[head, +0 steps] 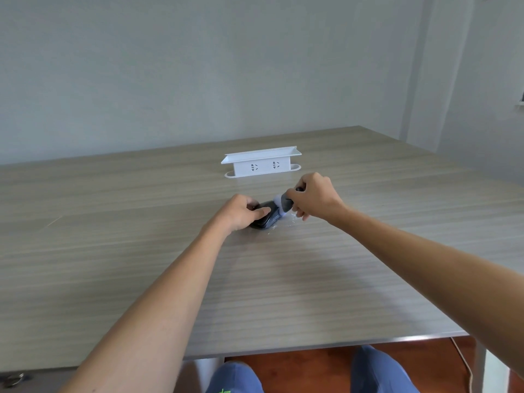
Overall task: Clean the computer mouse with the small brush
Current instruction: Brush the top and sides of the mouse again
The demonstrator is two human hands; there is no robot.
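Head view: both bare arms reach forward over a grey wood-grain table (pixel 141 251). The left hand (pixel 241 212) grips a dark computer mouse (pixel 268 219), fingers curled over its far side and thumb lying along the near top edge. The mouse sits on the tabletop near the table's middle, tipped up somewhat on its side. The right hand (pixel 313 197) holds a small brush (pixel 283 204), fingers curled tight round the handle; the dark handle end pokes out by the thumb. The grey ferrule and pale bristles point down-left and touch the mouse's right end. Small pale specks or a shiny patch lie on the table just right of the mouse; can't tell which. A white socket box (pixel 261 164) stands further back, well apart from the hands. Blue trouser knees (pixel 235 377) show below the table edge.
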